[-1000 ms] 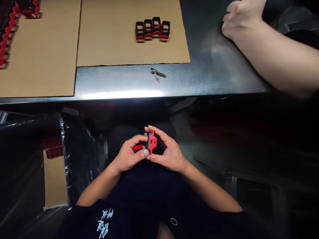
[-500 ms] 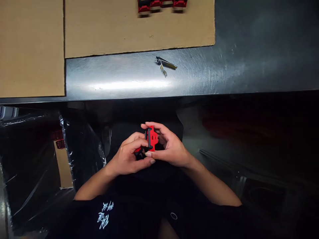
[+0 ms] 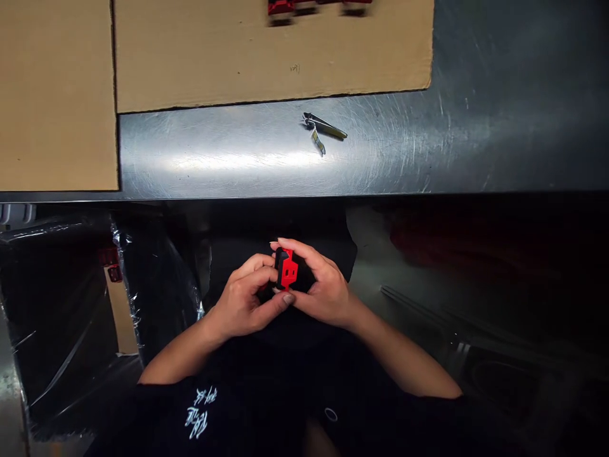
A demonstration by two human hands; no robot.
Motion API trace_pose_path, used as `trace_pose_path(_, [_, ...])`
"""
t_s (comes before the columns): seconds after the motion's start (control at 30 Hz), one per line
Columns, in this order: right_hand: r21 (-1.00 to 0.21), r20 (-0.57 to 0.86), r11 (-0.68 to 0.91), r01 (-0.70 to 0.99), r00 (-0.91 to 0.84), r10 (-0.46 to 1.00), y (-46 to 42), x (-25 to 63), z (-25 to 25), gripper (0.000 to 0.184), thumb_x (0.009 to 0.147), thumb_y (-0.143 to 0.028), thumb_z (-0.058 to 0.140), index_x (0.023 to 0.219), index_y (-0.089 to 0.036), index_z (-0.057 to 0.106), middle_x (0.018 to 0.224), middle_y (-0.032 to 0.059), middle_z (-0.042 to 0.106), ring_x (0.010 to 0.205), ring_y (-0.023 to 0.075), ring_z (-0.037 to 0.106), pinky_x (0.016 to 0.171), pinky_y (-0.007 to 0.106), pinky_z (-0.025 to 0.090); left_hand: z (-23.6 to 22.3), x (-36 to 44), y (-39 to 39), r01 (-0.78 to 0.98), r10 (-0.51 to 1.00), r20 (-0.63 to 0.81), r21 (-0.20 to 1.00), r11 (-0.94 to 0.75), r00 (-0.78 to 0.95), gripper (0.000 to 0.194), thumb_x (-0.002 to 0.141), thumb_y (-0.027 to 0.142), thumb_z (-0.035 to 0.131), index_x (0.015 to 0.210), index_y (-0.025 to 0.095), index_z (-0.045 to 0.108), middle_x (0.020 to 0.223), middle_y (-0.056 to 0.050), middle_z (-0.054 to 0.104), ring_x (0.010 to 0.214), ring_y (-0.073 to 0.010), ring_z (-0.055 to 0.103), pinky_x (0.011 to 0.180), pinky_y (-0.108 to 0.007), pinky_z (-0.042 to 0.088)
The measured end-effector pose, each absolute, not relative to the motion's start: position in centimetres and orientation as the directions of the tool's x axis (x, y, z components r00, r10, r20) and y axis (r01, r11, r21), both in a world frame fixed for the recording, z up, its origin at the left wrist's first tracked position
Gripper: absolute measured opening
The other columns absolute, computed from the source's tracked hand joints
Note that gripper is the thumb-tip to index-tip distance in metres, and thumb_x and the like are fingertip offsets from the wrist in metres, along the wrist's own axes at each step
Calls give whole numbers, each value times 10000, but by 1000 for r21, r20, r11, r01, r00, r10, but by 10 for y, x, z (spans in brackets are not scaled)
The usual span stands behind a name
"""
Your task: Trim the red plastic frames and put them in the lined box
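Observation:
A small red and black plastic part (image 3: 289,271) is held between both hands, in front of my body and below the table edge. Its red face has small dark slots, and black pieces show on its left side. My left hand (image 3: 250,292) grips it from the left, with the thumb at its lower end. My right hand (image 3: 323,279) closes on it from the right, fingers at the top and thumb at the bottom. Fingers hide much of the black side.
A nail clipper (image 3: 326,127) lies on the metal table (image 3: 214,152). Cardboard sheets (image 3: 200,57) cover its far part, with several red and black parts (image 3: 280,7) at the top edge. At the lower left is a black plastic-lined container (image 3: 61,304) with a cardboard strip (image 3: 122,311) inside.
The red and black part has turned slightly, and my left thumb now presses its lower end. My right fingers have shifted a little. The view has moved slightly.

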State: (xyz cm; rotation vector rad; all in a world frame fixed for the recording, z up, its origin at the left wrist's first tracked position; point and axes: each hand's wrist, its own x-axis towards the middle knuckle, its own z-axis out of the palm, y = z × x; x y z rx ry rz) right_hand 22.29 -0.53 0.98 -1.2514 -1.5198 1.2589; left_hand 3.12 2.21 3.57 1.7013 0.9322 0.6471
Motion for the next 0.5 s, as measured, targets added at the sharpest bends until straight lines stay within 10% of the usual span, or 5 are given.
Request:
trace_pose_path(0.23, [-965,-52,18,260,-258,965,1,220,14,778,801,-222,798,1507,-290,477,1371,76,685,1223,259,697,1054,421,581,37,30,26,268,844,-166,963,28,511,165,885,289,732,794,167,671,823,-14,600,726,-111,531,646,-236,445])
trace_pose_path(0.5, [-935,89,181,305,-292,952,10,212,19,696,799,-125,724,1457,-246,535,1275,101,721,1134,243,726,980,377,610,29,18,32,32,769,-430,880,473,473,638,1048,535,344,666,147,676,659,-53,624,609,-150,569,611,-290,478])
